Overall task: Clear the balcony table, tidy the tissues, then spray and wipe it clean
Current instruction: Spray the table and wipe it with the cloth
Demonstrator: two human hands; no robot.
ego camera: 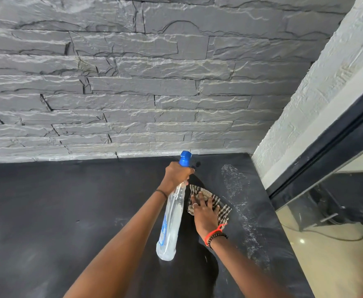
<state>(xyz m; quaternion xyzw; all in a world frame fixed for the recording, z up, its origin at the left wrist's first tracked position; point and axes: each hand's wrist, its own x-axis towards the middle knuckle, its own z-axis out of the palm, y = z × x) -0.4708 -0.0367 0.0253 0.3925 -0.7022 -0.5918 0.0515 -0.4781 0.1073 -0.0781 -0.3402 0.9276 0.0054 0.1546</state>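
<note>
- Left hand (177, 174) fingers curl round the spray bottle (171, 220) neck (blue nozzle up).
- Right hand (204, 214) fingers spread flat, pressing the checked cloth (220, 208) onto the dark bench (68, 211).

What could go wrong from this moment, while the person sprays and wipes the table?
1. The left hand holds the spray bottle with its nozzle near the stone wall, so mist may land there instead of on the table.
2. The cloth under the right hand may only smear the white streak beside it.
</note>
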